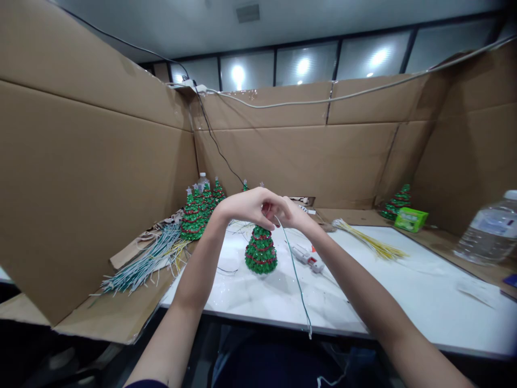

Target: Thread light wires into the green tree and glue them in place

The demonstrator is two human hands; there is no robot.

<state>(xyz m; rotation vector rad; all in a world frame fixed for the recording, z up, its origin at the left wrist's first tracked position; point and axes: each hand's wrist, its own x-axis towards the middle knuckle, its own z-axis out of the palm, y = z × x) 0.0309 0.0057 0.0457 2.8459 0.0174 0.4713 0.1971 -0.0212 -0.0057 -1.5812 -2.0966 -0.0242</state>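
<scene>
A small green Christmas tree (260,253) with red garlands stands upright on the white table in front of me. My left hand (255,207) arches over it from the left, its fingers curled closed at the tree's top. From the right, my right hand (290,213) meets it there, fingers pinched on a thin white-and-teal wire (297,275). The wire's loose end hangs down past the table's front edge. Both hands hide the tip of the tree, so the exact contact there does not show.
Finished-looking trees (194,215) stand at the left behind a bundle of teal and white wires (141,261). A glue gun (307,258) lies right of the tree. Yellow wires (374,240), a green box (410,220) and a large bottle (490,231) are further right. Cardboard walls (291,153) enclose the table.
</scene>
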